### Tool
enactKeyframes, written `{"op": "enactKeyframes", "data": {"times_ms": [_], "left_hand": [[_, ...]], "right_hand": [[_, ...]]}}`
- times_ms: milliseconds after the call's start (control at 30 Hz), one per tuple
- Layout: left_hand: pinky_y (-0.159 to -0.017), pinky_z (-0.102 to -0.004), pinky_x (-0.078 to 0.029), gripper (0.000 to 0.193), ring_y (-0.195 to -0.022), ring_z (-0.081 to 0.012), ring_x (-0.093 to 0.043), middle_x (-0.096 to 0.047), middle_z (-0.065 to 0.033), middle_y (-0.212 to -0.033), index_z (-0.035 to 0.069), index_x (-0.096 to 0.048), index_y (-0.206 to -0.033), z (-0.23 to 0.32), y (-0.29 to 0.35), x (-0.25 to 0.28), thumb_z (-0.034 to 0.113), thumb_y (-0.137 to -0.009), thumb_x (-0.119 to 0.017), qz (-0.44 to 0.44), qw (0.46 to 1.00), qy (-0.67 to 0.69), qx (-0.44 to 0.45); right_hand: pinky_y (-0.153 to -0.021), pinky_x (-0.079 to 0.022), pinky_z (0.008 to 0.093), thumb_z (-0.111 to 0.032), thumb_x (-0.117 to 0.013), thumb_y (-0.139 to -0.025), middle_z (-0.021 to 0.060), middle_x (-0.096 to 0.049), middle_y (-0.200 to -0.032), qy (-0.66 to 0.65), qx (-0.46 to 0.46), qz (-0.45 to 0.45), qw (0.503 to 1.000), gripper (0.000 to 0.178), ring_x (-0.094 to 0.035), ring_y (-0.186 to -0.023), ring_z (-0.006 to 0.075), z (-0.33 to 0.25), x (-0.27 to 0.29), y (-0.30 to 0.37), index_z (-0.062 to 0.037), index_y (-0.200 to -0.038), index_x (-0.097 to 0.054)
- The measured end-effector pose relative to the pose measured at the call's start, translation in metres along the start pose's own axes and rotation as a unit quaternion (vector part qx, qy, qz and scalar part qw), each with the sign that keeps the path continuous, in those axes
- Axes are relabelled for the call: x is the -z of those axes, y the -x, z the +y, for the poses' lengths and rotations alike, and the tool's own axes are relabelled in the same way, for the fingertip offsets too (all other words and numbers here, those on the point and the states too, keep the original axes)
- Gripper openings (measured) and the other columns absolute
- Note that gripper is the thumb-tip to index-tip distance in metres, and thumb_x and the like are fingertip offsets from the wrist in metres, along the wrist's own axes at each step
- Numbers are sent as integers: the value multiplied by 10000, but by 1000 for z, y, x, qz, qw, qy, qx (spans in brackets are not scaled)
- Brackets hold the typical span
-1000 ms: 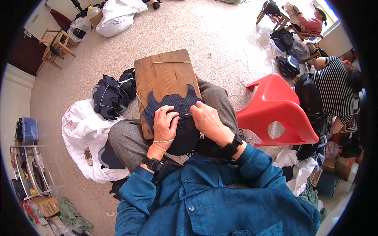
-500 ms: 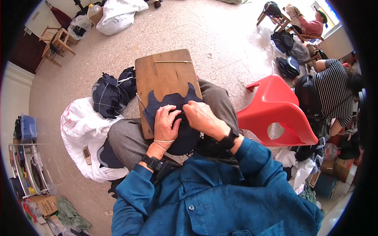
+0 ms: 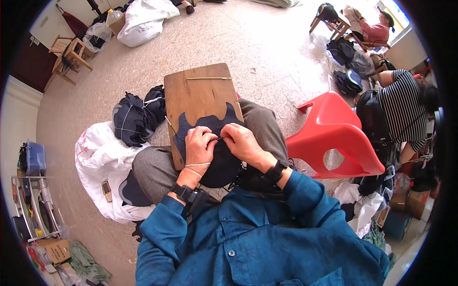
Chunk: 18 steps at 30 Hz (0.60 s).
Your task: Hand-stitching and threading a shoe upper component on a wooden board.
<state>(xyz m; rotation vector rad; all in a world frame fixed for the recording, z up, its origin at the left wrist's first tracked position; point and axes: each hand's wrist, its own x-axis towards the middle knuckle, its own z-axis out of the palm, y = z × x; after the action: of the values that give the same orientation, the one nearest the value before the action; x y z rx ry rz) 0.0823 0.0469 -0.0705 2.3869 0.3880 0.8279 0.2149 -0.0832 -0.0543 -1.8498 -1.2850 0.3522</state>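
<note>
A dark navy mesh fabric piece with pointed, horn-like corners lies over the near end of a wooden board across my lap. Its lower part is a solid dark fabric that hangs toward my body. With fingers and thumb pressed together, my left hand pinches the piece near its middle. My right hand pinches it just alongside, and the fingertips of both hands nearly meet. Whether a small tool sits between the fingers is too small to make out. A thin pale rod rests across the board's far end.
Tied navy bundles and a white plastic sack with a phone on it lie at my left. To my right stands a red plastic chair. Beyond it a person in a striped top bends over; another sits farther back.
My right hand has come down slightly, its fingertips now near the left hand's. My left fingers have drawn together. The fabric piece stays in place on the board.
</note>
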Motion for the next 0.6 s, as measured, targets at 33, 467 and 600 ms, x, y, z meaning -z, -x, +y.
{"op": "enactKeyframes", "data": {"times_ms": [33,467,600], "left_hand": [[-867,-397,-453,117,-970,-279,-590,-638,-47,-990,98,-721,-845,2,-3,0,55,-753,-780,1,1000,-1,0],[-866,-410,-402,90,-910,-273,-588,-596,-48,-903,119,-646,-903,6,4,12,87,-843,-705,-47,990,-130,-29],[-858,-409,-404,89,-906,-271,-587,-605,-48,-902,119,-667,-918,8,4,13,103,-844,-714,-47,991,-118,-39]], "right_hand": [[-813,-528,462,14,-604,-868,175,-630,-957,-20,-7,10,1000,122,-640,-953,393,1,3,3,-25,-981,-627],[-823,-538,443,-7,-638,-870,146,-641,-928,-17,-6,33,999,83,-645,-937,367,11,6,8,-27,-947,-663],[-812,-538,443,-10,-651,-860,136,-642,-906,10,24,47,999,73,-644,-922,358,10,1,8,-38,-927,-662]]}}
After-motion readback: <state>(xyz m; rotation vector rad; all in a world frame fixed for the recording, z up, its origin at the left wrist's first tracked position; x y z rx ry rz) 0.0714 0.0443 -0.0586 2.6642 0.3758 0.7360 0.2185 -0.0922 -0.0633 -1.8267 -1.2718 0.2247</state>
